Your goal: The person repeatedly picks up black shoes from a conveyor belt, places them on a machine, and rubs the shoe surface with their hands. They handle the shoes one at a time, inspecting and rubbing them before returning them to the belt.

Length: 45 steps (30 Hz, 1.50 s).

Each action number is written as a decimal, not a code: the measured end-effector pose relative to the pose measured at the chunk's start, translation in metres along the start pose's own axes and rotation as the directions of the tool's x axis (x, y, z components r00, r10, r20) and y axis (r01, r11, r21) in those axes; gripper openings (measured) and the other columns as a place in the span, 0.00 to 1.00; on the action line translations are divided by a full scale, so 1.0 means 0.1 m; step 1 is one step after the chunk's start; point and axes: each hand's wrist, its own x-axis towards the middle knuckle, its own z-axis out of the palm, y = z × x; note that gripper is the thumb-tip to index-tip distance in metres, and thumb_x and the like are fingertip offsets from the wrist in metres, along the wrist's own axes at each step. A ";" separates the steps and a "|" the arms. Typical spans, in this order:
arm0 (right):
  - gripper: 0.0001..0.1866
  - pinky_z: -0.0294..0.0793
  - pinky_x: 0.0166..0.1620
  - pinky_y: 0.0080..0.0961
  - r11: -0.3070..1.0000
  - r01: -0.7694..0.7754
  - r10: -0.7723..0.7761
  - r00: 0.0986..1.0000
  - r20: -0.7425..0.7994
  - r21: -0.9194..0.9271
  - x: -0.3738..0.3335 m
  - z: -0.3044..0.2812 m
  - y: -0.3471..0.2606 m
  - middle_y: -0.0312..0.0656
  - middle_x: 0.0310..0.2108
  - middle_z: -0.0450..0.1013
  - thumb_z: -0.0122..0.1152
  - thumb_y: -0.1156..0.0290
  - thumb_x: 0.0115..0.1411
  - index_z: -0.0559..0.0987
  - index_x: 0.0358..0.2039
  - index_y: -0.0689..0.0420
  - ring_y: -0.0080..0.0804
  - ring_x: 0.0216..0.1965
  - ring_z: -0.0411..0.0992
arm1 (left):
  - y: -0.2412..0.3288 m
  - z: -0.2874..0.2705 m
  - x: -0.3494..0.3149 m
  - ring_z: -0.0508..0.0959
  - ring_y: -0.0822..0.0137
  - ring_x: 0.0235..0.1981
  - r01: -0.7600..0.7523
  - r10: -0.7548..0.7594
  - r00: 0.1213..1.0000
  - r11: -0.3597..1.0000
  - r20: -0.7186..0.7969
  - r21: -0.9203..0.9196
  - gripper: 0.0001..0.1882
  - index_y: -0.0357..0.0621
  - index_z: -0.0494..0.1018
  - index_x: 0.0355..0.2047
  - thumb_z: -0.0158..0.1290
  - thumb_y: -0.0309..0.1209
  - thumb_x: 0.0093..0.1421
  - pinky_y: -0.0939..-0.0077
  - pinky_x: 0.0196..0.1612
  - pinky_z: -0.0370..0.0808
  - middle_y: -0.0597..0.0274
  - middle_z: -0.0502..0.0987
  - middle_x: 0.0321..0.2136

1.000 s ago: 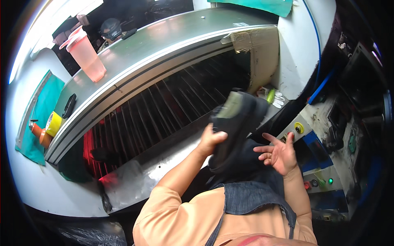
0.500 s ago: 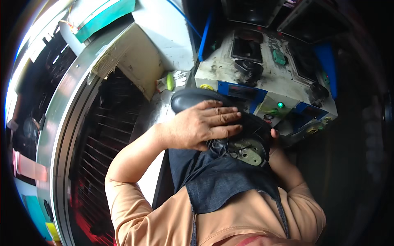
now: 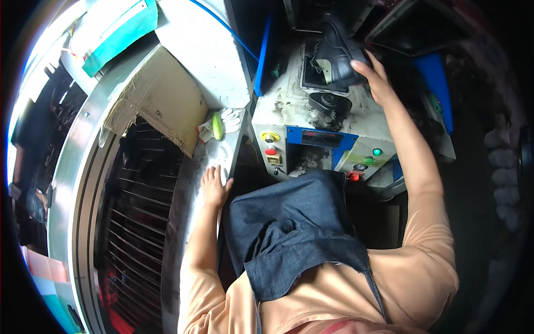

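Note:
A black lace-up shoe (image 3: pixel 340 60) is tilted above the far left part of a white machine (image 3: pixel 267 114), over a dark rectangular recess. My right hand (image 3: pixel 375 78) grips the shoe from its right side, arm stretched far forward, thumb on the near side. Just in front of the shoe sits a black sole-shaped pad (image 3: pixel 329 106) on the machine's top. Whether the shoe touches the machine, I cannot tell. My left hand (image 3: pixel 214 188) lies on a narrow metal ledge (image 3: pixel 208 158) at the left, fingers stretched out, holding nothing.
White gloves (image 3: pixel 229 118) and a long green cucumber-like thing (image 3: pixel 217 127) lie on the ledge. Left of it runs a dark barred conveyor (image 3: pixel 139 206) under a cardboard sheet (image 3: pixel 167 100). The machine's front carries a red button (image 3: pixel 270 150) and a lit green button (image 3: pixel 377 152).
The shoe has gone from my lap up and forward to the machine, in my right hand. My left hand has let go of it and moved down-left onto the ledge.

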 end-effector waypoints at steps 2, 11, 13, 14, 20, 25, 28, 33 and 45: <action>0.46 0.76 0.51 0.35 0.966 -0.083 0.068 0.995 -0.066 -0.246 0.41 0.03 0.20 0.50 0.55 0.69 0.72 0.49 0.50 0.67 0.64 0.61 0.39 0.56 0.71 | 0.02 0.01 -0.06 0.56 0.50 0.70 0.067 -0.066 0.996 0.998 0.060 -0.014 0.37 0.44 0.63 0.65 0.55 0.50 0.60 0.50 0.70 0.49 0.48 0.62 0.66; 0.50 0.64 0.66 0.38 0.411 -0.145 0.250 0.967 -0.041 -0.900 1.05 0.50 0.96 0.52 0.67 0.56 0.71 0.49 0.47 0.63 0.67 0.58 0.49 0.67 0.61 | -0.01 -0.01 -0.08 0.58 0.52 0.69 0.087 -0.086 0.996 0.995 0.018 -0.051 0.33 0.44 0.67 0.62 0.57 0.45 0.59 0.51 0.70 0.51 0.50 0.64 0.65; 0.50 0.64 0.66 0.38 0.388 -0.138 0.287 0.958 -0.023 -0.911 1.08 0.45 0.91 0.52 0.67 0.55 0.70 0.49 0.47 0.63 0.67 0.59 0.49 0.67 0.61 | 0.02 -0.03 -0.04 0.58 0.53 0.69 0.082 -0.082 0.997 0.995 0.010 -0.056 0.34 0.44 0.67 0.62 0.57 0.45 0.59 0.52 0.70 0.51 0.51 0.64 0.65; 0.51 0.64 0.66 0.38 0.371 -0.145 0.292 0.956 -0.033 -0.917 1.08 0.44 0.91 0.53 0.68 0.54 0.70 0.49 0.47 0.62 0.67 0.60 0.49 0.67 0.60 | 0.03 -0.03 -0.03 0.58 0.54 0.69 0.080 -0.079 0.997 0.995 0.011 -0.062 0.33 0.44 0.67 0.62 0.57 0.45 0.58 0.52 0.70 0.51 0.51 0.64 0.65; 0.51 0.60 0.68 0.42 0.283 -0.133 0.324 0.945 -0.036 -0.950 1.10 0.62 0.86 0.54 0.68 0.54 0.69 0.48 0.47 0.62 0.68 0.61 0.52 0.67 0.60 | 0.01 -0.02 -0.08 0.58 0.53 0.69 0.087 -0.087 0.996 0.995 0.007 -0.053 0.33 0.44 0.67 0.62 0.56 0.45 0.59 0.52 0.70 0.52 0.51 0.64 0.64; 0.60 0.45 0.72 0.49 0.166 -0.023 0.288 0.957 0.027 -0.986 1.06 0.40 1.04 0.58 0.73 0.42 0.63 0.30 0.49 0.52 0.72 0.54 0.64 0.72 0.42 | 0.01 0.03 0.01 0.58 0.53 0.69 0.044 -0.044 0.999 0.997 0.004 -0.062 0.33 0.45 0.66 0.62 0.54 0.47 0.61 0.52 0.70 0.52 0.50 0.64 0.65; 0.48 0.52 0.69 0.47 0.264 0.171 -0.110 0.983 0.147 -0.949 0.65 0.32 0.86 0.54 0.70 0.51 0.61 0.35 0.56 0.59 0.70 0.49 0.59 0.70 0.50 | 0.00 0.07 0.03 0.58 0.53 0.69 0.037 -0.036 0.999 0.999 0.023 -0.035 0.33 0.45 0.66 0.63 0.53 0.48 0.62 0.52 0.70 0.52 0.52 0.64 0.65; 0.19 0.76 0.47 0.26 0.789 0.220 -0.199 0.975 0.100 -0.573 -0.93 0.01 -0.20 0.42 0.45 0.79 0.63 0.66 0.65 0.75 0.54 0.56 0.30 0.46 0.78 | -0.25 0.23 -0.01 0.72 0.49 0.58 0.077 -0.121 0.980 0.962 -0.155 -0.264 0.16 0.41 0.77 0.47 0.54 0.36 0.62 0.55 0.62 0.64 0.47 0.77 0.52; 0.06 0.75 0.36 0.41 0.634 -0.184 0.173 0.980 -0.095 -0.751 -2.55 -0.42 1.26 0.55 0.28 0.76 0.59 0.73 0.61 0.82 0.34 0.60 0.54 0.33 0.77 | 1.50 0.28 0.98 0.81 0.43 0.33 -0.176 0.230 0.970 0.891 0.081 -0.419 0.18 0.39 0.82 0.33 0.53 0.42 0.65 0.53 0.38 0.77 0.41 0.80 0.29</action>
